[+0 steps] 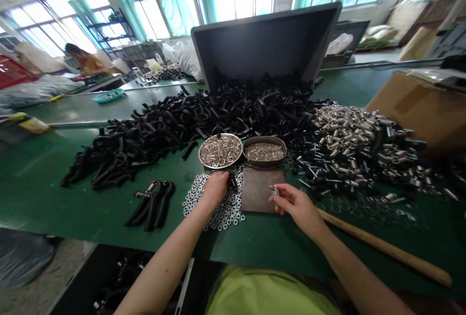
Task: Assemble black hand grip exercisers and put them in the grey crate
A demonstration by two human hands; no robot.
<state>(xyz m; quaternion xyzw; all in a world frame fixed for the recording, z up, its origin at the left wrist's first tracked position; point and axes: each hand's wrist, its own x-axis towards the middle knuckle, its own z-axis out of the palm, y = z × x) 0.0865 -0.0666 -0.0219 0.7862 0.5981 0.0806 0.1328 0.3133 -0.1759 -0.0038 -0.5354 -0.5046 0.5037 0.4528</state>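
My left hand (215, 190) is closed around a black part (232, 180), mostly hidden by the fingers, above a spread of metal nuts (222, 215). Between the thumb and fingertips of my right hand (296, 207) is a small shiny metal piece (275, 190), perhaps a spring. That hand is over the right side of a flat brown metal plate (257, 191). Behind the hands stand a round dish (200, 152) of small metal pins and an oval tin (264, 163) of tiny metal pieces. Several black curved handles (160, 203) lie together at the left.
Black handles form a large heap (174, 116) before a tipped grey bin (262, 45). On the right are metal sleeves (349, 135), bolts, clear rings (371, 206), a wooden stick (386, 247) and a cardboard box (411, 106). Another person (85, 60) sits far left.
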